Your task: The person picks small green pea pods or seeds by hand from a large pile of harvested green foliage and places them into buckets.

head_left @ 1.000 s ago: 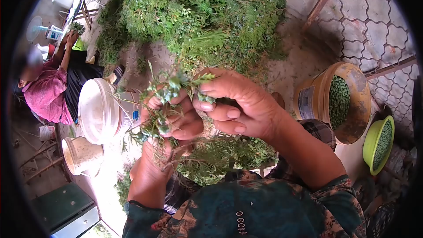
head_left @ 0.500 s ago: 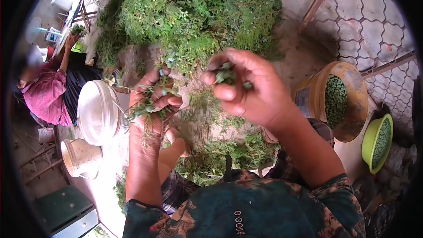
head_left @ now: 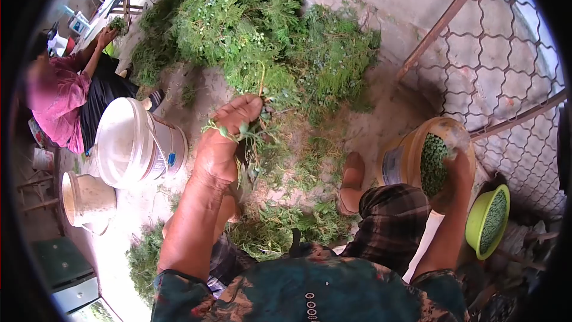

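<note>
Relative to the large green pile [head_left: 238, 24]: below it, my left hand [head_left: 223, 134] pinches the berry-bearing sprig [head_left: 253, 134]. To its lower right, my right hand [head_left: 456, 176] is at the yellowish bucket [head_left: 408, 161]; its grip is indeterminable.

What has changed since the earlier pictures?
The right hand moved from beside the left hand, rightward to the yellow bucket; blur hides whether it still grips anything. The left hand still holds the sprig; the branch pile stayed put.
</note>
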The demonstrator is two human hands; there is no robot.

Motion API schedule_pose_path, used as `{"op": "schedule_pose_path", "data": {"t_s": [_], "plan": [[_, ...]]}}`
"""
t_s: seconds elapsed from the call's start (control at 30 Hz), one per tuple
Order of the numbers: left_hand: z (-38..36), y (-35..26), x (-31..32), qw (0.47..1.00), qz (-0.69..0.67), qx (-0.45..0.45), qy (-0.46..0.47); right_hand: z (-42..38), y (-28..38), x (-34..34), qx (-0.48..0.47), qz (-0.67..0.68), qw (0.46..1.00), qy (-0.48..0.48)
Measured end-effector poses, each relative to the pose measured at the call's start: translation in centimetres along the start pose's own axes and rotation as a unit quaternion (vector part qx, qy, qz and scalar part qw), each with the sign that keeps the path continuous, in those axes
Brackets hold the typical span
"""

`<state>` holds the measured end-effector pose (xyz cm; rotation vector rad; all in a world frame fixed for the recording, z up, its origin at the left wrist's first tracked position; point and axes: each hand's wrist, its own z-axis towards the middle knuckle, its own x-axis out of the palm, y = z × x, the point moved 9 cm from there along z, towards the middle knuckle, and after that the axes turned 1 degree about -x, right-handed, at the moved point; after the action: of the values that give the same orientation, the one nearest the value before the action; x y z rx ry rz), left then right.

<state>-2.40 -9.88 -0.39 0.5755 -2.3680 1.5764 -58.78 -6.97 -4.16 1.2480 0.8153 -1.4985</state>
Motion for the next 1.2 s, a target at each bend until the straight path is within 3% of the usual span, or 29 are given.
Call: {"op": "schedule_pose_path", "data": {"t_s": [0.03,0.1,0.13,0.17,0.2,0.23,0.27,0.33,0.4,0.47,0.57,0.63,0.7,0.77,0.83,0.87,0.93,0.97,1.03,1.07,1.13,1.17,1.2], "plan": [[-0.2,-0.1,0.4,1.0,0.017,0.006,0.001,-1.3,0.4,1.0,0.045,0.017,0.995,0.092],[-0.4,0.3,1.0,0.999,0.05,0.011,0.012,-0.2,9.4,-2.9,0.037,0.298,0.949,0.092],[-0.6,0.3,1.5,0.996,0.088,0.017,0.025,-0.2,15.7,-5.5,-0.015,0.397,0.912,0.103],[-0.9,0.3,2.4,0.988,0.127,0.002,0.086,-0.7,21.8,-7.3,-0.086,0.445,0.881,0.138],[-1.2,0.1,2.9,0.988,0.125,0.003,0.089,-1.7,27.1,-8.6,-0.184,0.465,0.85,0.168],[-1.5,-0.4,3.4,0.984,0.154,0.023,0.092,-3.3,31.5,-9.2,-0.193,0.503,0.8,0.265],[-1.7,-0.7,3.7,0.978,0.182,0.042,0.092,-4.5,34.5,-9.4,-0.244,0.522,0.77,0.273],[-1.9,-0.4,3.6,0.98,0.168,0.009,0.106,-5.8,38.6,-10.1,-0.266,0.487,0.756,0.347],[-2.2,0.0,2.6,0.986,0.156,-0.033,0.052,-6.0,40.3,-9.0,-0.273,0.506,0.739,0.352],[-2.0,0.2,2.6,0.981,0.174,-0.032,0.085,-6.5,41.5,-7.4,-0.276,0.527,0.72,0.358],[-1.6,-0.8,2.5,0.963,0.252,0.037,0.087,-6.2,41.8,-7.8,-0.274,0.606,0.692,0.281],[-1.5,-1.0,2.9,0.958,0.263,0.06,0.1,-6.9,41.6,-6.5,-0.172,0.585,0.697,0.378],[-1.9,-1.8,3.6,0.931,0.319,0.152,0.089,-6.7,41.8,-5.8,-0.21,0.566,0.71,0.363],[-2.0,-1.8,3.6,0.919,0.351,0.162,0.077,-6.6,41.9,-5.9,-0.245,0.548,0.722,0.345],[-2.1,-2.1,3.6,0.905,0.384,0.173,0.067,-7.4,42.0,-5.4,-0.188,0.552,0.692,0.426],[-1.9,-1.8,3.5,0.926,0.339,0.139,0.085,-7.4,41.9,-5.2,-0.187,0.552,0.692,0.426],[-1.9,-1.8,3.9,0.944,0.295,0.104,0.105,-7.8,42.1,-5.2,-0.131,0.669,0.552,0.481],[-1.8,-1.6,3.2,0.976,0.211,0.045,0.039,-7.8,42.1,-5.4,-0.131,0.67,0.552,0.479],[-2.3,-1.1,2.5,0.992,0.111,-0.022,-0.06,-8.3,42.3,-5.1,-0.033,0.707,0.474,0.524],[-2.1,-0.8,2.2,0.992,0.114,-0.021,-0.058,-8.1,42.3,-4.9,-0.033,0.709,0.474,0.521],[-2.0,-2.5,3.7,0.932,0.332,0.144,0.033,-8.2,42.2,-3.7,-0.055,0.666,0.52,0.532],[-2.4,-2.6,3.5,0.911,0.378,0.165,0.01,-8.4,42.1,-3.5,-0.055,0.668,0.519,0.53],[-2.3,-2.8,3.5,0.91,0.38,0.164,0.011,-8.0,41.7,-3.4,-0.119,0.597,0.624,0.49]]}}
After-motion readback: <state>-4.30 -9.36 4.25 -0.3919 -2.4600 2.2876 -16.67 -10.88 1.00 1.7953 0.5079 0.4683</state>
